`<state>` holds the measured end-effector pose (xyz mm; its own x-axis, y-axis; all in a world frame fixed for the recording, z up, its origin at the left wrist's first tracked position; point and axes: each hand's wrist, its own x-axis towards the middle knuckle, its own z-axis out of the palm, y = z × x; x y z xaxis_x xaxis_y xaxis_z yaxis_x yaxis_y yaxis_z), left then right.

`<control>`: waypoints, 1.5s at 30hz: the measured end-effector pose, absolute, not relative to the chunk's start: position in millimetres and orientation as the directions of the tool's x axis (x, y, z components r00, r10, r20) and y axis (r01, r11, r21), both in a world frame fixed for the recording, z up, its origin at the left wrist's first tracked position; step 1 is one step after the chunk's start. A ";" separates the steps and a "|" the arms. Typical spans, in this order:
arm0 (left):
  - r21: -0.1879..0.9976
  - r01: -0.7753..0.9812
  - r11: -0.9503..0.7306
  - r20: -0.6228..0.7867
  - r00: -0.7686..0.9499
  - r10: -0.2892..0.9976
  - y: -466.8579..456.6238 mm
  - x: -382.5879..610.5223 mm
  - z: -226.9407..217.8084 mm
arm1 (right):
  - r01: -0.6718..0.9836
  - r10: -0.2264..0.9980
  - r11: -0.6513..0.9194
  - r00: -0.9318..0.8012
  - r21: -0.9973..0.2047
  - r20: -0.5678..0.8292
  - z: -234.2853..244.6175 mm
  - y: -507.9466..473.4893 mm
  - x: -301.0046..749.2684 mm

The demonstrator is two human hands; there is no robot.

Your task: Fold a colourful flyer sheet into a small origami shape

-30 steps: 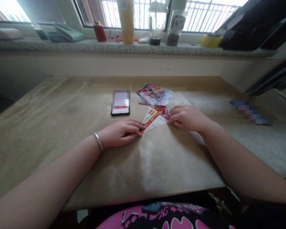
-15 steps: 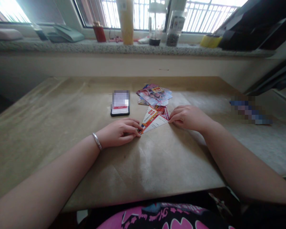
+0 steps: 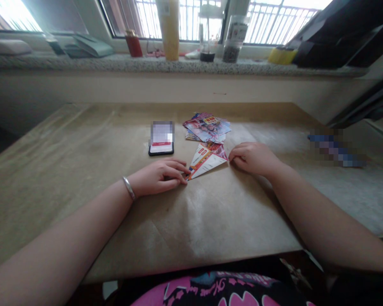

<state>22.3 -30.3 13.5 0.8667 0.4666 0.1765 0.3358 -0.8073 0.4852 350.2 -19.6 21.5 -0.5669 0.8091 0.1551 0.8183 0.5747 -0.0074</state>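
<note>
A folded paper leaflet (image 3: 208, 164), white with red, orange and purple print, lies on the table with its folds forming a pointed shape. At its near left tip, my left hand (image 3: 161, 175) holds the corner between thumb and fingers; a silver bangle is on that wrist. My right hand (image 3: 250, 158) rests on the table just off the leaflet's right corner, fingers curled together, with nothing visible in them. Behind the leaflet sits a loose pile of colourful printed papers (image 3: 207, 127), overlapping at angles.
A phone (image 3: 161, 149) with a lit, blurred screen lies left of the papers. A blurred bluish item (image 3: 335, 149) is at the table's right. Along the stone windowsill (image 3: 98, 64) stand a red container (image 3: 133, 44), a tall yellow one (image 3: 170, 34) and clear ones.
My right hand has shifted slightly right, off the leaflet's corner. The leaflet's right flap lies a little differently. My left hand stays at the left tip.
</note>
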 end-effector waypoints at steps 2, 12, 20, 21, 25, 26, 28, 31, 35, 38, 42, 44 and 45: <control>0.491 0.338 -0.803 0.171 0.867 0.469 -30.3 22.7 13.6 | 0.906 0.892 0.422 -0.410 -0.024 0.192 19.7 -22.3 344.2; 0.564 0.373 -0.737 0.091 0.858 0.505 -30.0 21.4 17.2 | 0.846 0.847 0.516 -0.481 -0.134 0.227 6.2 -22.5 330.0; 0.529 0.461 -0.712 0.204 0.745 0.635 -28.6 23.2 11.4 | 0.766 0.775 0.624 -0.581 -0.156 0.247 1.3 -23.6 322.8; 0.492 0.461 -0.739 0.227 0.752 0.620 -27.8 23.7 9.5 | 0.752 0.763 0.640 -0.596 -0.159 0.251 1.3 -24.2 320.5; 0.353 0.443 -0.824 0.260 0.799 0.542 -26.2 25.1 4.4 | 0.699 0.713 0.696 -0.648 -0.163 0.266 0.4 -25.5 312.3; 0.333 0.437 -0.835 0.260 0.809 0.527 -26.3 25.4 3.7 | 0.692 0.708 0.702 -0.654 -0.166 0.268 -0.1 -25.3 310.9; 0.308 0.432 -0.848 0.246 0.824 0.510 -26.7 25.9 2.8 | 0.692 0.713 0.698 -0.647 -0.183 0.270 -1.5 -24.4 309.0; 0.296 0.447 -0.844 0.199 0.835 0.512 -26.9 26.0 1.5 | 0.693 0.734 0.678 -0.622 -0.245 0.272 -4.8 -21.8 308.5; 0.296 0.466 -0.834 0.166 0.835 0.525 -27.5 26.6 2.0 | 0.634 0.742 0.670 -0.594 -0.387 0.312 -9.0 -17.9 309.4; 0.270 0.477 -0.836 0.163 0.833 0.528 -29.0 27.8 3.9 | 0.539 0.755 0.647 -0.553 -0.539 0.353 -7.9 -17.7 309.1; 0.235 0.501 -0.833 0.168 0.823 0.543 -31.2 30.0 5.1 | 0.493 0.808 0.557 -0.506 -0.668 0.300 -1.0 -21.4 309.0; 0.219 0.506 -0.835 0.180 0.820 0.544 -32.5 31.4 5.1 | 0.503 0.831 0.518 -0.486 -0.692 0.270 2.0 -22.9 310.0; 0.213 0.509 -0.834 0.184 0.818 0.545 -33.2 32.1 5.1 | 0.509 0.840 0.504 -0.477 -0.698 0.259 3.1 -23.3 310.8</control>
